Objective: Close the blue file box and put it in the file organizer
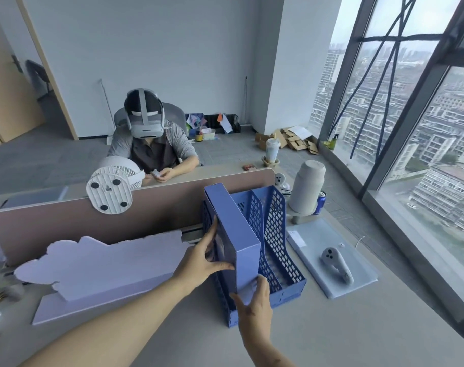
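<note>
The blue file box [232, 221] is closed and stands upright on its narrow edge in the leftmost slot of the blue mesh file organizer [276, 234] on the desk. My left hand [203, 260] grips the box's left face, thumb hooked at its near corner. My right hand [254, 304] holds the lower part of the near end of the box from below. The lower part of the box is hidden by my hands and the organizer's front wall.
A blurred-out flat shape [98, 263] lies left of the organizer. A grey tray [331, 260] with a VR controller [335, 263] lies to the right. A grey flask [307, 189], blue can [321, 202], fan [111, 189] and partition [156, 207] stand behind. A person sits opposite.
</note>
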Demonstrator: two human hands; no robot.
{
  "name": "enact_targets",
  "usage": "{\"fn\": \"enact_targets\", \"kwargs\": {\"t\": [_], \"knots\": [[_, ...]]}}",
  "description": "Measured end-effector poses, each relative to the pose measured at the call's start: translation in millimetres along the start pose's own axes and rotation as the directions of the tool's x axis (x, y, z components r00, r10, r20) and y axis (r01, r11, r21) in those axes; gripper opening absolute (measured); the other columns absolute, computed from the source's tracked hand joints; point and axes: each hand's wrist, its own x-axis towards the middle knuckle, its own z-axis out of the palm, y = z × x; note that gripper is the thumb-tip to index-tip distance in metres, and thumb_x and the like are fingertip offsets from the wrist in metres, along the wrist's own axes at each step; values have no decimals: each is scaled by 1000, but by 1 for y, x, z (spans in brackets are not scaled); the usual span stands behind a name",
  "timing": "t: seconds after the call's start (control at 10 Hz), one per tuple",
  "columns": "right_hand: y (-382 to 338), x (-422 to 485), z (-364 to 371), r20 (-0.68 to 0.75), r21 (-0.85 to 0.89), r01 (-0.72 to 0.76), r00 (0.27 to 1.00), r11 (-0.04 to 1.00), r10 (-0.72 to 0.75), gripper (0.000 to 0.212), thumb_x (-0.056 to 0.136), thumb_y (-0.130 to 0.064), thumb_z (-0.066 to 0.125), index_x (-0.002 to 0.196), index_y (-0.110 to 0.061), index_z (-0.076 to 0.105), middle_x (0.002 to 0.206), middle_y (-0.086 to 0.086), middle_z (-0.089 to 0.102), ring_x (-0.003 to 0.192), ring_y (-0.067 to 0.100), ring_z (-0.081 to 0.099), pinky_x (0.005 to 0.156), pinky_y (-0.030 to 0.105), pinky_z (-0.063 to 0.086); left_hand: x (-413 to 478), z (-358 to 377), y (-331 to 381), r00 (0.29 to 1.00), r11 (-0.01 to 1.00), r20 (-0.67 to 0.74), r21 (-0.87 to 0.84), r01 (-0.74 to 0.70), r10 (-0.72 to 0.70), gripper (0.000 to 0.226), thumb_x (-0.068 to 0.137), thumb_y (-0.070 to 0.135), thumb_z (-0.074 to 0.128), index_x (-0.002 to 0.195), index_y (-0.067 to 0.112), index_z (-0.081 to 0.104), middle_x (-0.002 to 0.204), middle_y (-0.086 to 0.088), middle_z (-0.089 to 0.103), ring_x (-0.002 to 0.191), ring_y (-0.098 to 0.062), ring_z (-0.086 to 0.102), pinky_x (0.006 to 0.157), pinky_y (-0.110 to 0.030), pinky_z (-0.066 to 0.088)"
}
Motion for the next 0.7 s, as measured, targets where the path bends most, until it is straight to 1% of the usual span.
{"fn": "enact_targets", "kwargs": {"t": [0.1,0.2,0.3,0.4,0.5,0.6,0.7], "knots": [[8,-3,7,-13,-2,-39,999,999,39,57,77,-26,77,120,-28,40,117,-10,53,91,12,54,72,35,50,-5,6,-8,1000,999,-16,33,2,-2,114,60,40,85,148,52,15,146,22,41,140,-14,41,111,-35,42],[12,0,12,-1,18,-81,997,997,81,64,79,-33,74,130,-31,35,129,-11,53,111,16,56,75,38,53,-8,10,-11,1000,996,-18,84,7,-5,111,58,49,82,147,55,15,143,24,39,140,-17,40,111,-37,42],[11,0,10,44,18,-101,994,995,101,63,81,-37,71,130,-37,32,130,-15,53,108,17,59,73,38,54,-12,12,-10,1000,993,-26,118,20,-17,110,58,52,80,145,59,12,142,25,39,140,-19,41,110,-39,42],[13,2,1,163,-17,-123,979,992,124,53,84,-35,67,125,-37,33,123,-13,59,96,18,62,71,38,52,-19,13,-6,999,985,-18,165,50,-48,108,61,51,77,143,62,8,153,14,36,142,-21,38,110,-39,40],[11,3,-15,251,-81,-61,965,995,79,50,90,-34,60,133,-33,34,118,-19,56,86,12,57,69,33,48,-25,8,-5,997,983,-18,166,80,-78,106,64,48,79,144,60,10,155,9,37,143,-18,36,112,-38,38],[6,12,-37,261,-106,-37,963,994,63,68,87,-33,66,143,-32,29,134,-16,48,117,14,57,84,29,47,-34,-1,-2,992,979,-39,160,126,-122,95,74,41,79,150,42,22,152,2,44,142,-21,39,112,-38,35],[-27,30,-70,157,74,34,987,997,-45,58,86,-12,67,133,-31,40,144,0,48,112,21,60,91,36,54,-43,-10,5,991,980,-81,163,116,-104,74,83,35,73,147,32,36,142,0,54,135,-21,46,111,-37,38]]}}
